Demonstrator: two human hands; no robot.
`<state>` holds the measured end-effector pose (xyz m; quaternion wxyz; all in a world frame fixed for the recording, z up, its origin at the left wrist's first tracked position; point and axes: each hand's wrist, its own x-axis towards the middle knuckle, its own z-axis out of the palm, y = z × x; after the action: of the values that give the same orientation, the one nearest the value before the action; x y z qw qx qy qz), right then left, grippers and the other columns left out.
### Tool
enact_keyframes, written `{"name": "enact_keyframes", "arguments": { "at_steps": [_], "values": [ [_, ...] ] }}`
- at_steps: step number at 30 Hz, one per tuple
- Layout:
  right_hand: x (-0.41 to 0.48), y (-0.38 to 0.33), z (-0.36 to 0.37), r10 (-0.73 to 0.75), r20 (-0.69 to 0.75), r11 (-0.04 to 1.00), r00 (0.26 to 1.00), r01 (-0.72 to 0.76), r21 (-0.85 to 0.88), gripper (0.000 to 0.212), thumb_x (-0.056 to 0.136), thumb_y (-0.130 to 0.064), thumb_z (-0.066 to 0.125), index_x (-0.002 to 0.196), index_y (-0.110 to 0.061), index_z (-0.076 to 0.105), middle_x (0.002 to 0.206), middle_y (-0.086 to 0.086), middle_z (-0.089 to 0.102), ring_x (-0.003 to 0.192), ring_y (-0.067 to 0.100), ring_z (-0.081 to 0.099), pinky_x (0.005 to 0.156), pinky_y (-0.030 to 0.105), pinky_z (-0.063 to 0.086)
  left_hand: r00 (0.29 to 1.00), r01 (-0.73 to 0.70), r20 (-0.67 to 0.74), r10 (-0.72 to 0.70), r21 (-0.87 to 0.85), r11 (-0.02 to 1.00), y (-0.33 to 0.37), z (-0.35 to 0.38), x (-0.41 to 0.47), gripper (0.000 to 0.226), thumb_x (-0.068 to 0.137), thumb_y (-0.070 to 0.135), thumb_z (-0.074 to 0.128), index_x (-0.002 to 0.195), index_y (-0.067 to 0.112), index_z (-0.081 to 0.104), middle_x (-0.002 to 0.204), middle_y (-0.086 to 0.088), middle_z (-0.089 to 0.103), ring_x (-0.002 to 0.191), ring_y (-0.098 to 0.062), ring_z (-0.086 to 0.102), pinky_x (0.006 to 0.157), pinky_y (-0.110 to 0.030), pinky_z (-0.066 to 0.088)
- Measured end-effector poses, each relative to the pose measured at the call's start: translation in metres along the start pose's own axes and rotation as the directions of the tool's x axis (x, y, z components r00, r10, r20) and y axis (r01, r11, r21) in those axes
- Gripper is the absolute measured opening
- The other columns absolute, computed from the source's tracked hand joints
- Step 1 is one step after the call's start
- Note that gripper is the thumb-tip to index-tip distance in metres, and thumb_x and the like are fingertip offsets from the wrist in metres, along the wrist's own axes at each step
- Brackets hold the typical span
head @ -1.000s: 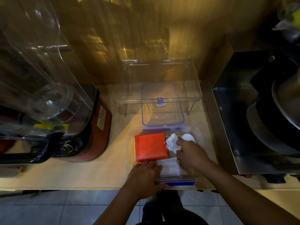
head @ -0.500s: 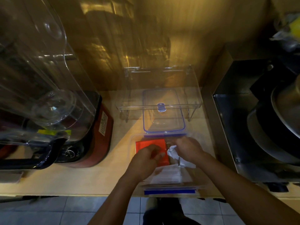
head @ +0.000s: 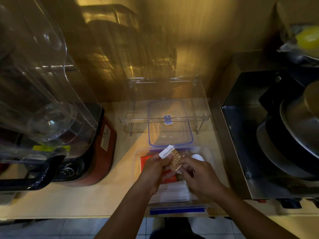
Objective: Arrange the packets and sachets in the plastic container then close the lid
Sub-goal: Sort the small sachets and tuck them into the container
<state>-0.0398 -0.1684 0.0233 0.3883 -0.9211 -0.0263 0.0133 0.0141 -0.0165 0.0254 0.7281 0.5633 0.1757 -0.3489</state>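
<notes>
Both hands, left (head: 156,169) and right (head: 201,176), fingers pinched on a brown sachet (head: 175,160) above the open container (head: 209,163). Red packet (head: 145,161), probably others, already inside. Lid (head: 170,123) still off, behind.

The two hands cover most of the red packet (head: 144,161) and the white sachets (head: 174,193) in the middle of the frame. The print on the small sachet (head: 170,156) is too tiny to read. The blender (head: 43,100) is cut off at the left edge.
</notes>
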Motion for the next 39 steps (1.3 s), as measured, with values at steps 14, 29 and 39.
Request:
{"name": "enact_keyframes", "arguments": {
  "at_steps": [14,29,39],
  "values": [
    [0.022,0.01,0.0,0.243,0.309,0.739,0.919,-0.382,0.555,0.017,0.082,-0.01,0.067,0.068,-0.017,0.061,0.07,-0.003,0.061,0.058,-0.001,0.058,0.054,0.014,0.046,0.981,-0.177,-0.04,0.188,0.193,0.965,-0.001,-0.008,-0.008,0.025,0.093,0.022,0.053,0.085,0.012,0.075,0.084,-0.011,0.076,0.078,-0.024,0.071,0.072,-0.036,0.059],
    [0.053,0.046,0.04,0.162,0.2,0.828,0.966,-0.023,-0.56,0.045,0.086,-0.024,0.056,0.129,-0.018,0.047,0.133,0.005,0.053,0.125,0.023,0.045,0.104,0.032,0.031,0.886,-0.157,-0.41,0.216,0.173,0.972,-0.016,-0.032,-0.012,0.032,0.092,0.027,0.056,0.072,0.004,0.063,0.07,-0.012,0.071,0.063,-0.025,0.069,0.051,-0.032,0.057],
    [0.05,0.022,-0.001,0.277,0.025,0.961,0.961,-0.277,-0.006,0.016,0.087,-0.016,0.059,0.072,-0.013,0.053,0.069,0.003,0.062,0.066,0.018,0.061,0.056,0.029,0.047,0.868,-0.137,-0.472,0.156,0.076,0.988,-0.019,-0.026,-0.016,0.023,0.096,0.019,0.049,0.08,0.006,0.059,0.09,-0.019,0.07,0.084,-0.032,0.069,0.071,-0.044,0.059]
  ]
}}
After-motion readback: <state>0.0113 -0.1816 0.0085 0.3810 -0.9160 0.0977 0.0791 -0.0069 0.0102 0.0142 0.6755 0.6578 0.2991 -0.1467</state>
